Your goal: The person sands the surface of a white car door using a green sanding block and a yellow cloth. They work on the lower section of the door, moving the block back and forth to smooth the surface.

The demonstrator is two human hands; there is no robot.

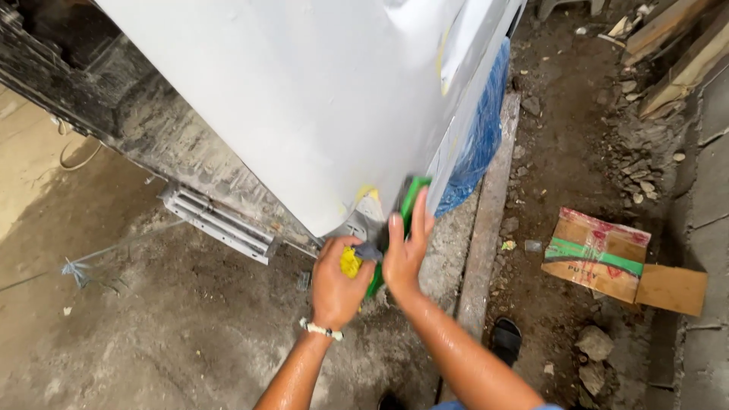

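Two hands (338, 285) (404, 254), perhaps sanding, on grey panel (304, 106), dirt floor (152, 334).
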